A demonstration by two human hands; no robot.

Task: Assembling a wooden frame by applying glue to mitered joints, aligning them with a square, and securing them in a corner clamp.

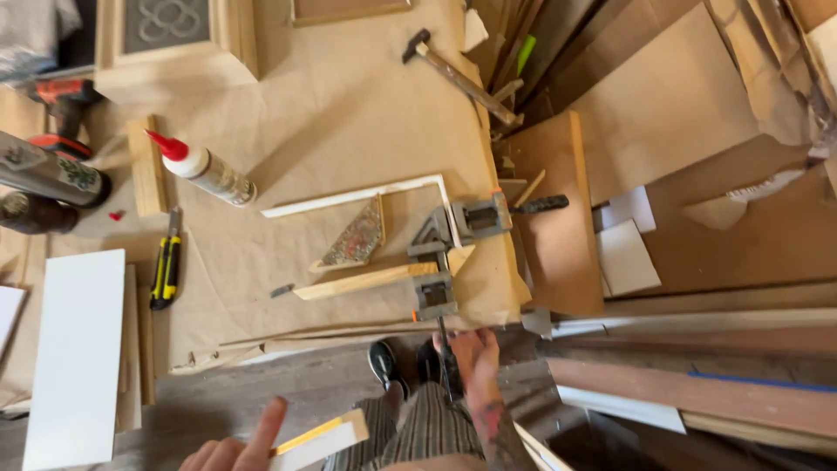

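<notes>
Holding white wood strip (323, 442), left hand (234, 449) has grip closed on it. Right hand (471, 362) grips black clamp handle (446, 362) (corner clamp (445, 253) sits on table (349, 105) edge).

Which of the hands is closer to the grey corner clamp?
Right. The right hand grips the handle just below the grey corner clamp at the bench edge. The left hand is farther, down to the left, holding a strip of wood.
</notes>
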